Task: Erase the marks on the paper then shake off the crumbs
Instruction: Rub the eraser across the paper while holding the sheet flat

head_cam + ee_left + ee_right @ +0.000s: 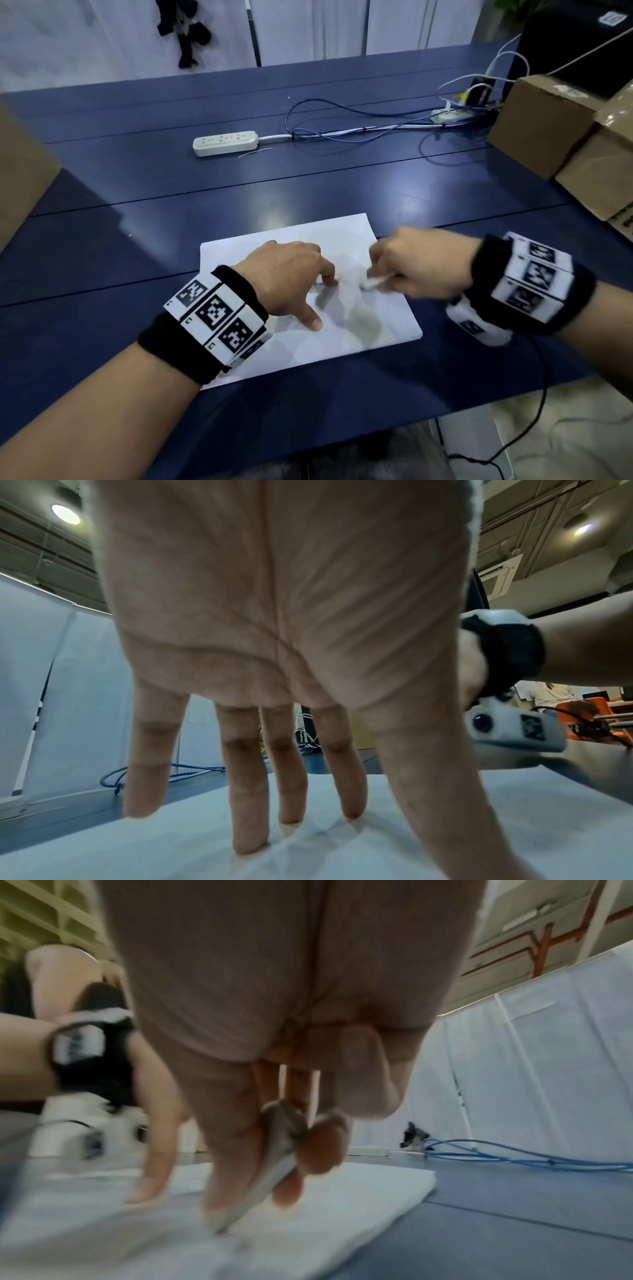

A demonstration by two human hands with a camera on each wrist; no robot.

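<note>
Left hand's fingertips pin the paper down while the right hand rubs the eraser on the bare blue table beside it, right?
Not quite. The right hand rubs the eraser on the paper itself, as the right wrist view shows. The left hand does pin the sheet.

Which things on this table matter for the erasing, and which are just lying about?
Job:
paper
eraser, pinched in right hand
left hand, fingers spread, pressing the paper

Lying about:
power strip
blue cable
cardboard boxes

The white paper (346, 236) lies flat on the blue table (171, 212), near its front edge, slightly turned. The thin pale eraser (374, 283) stands tilted, its tip touching the paper's right half.
</note>
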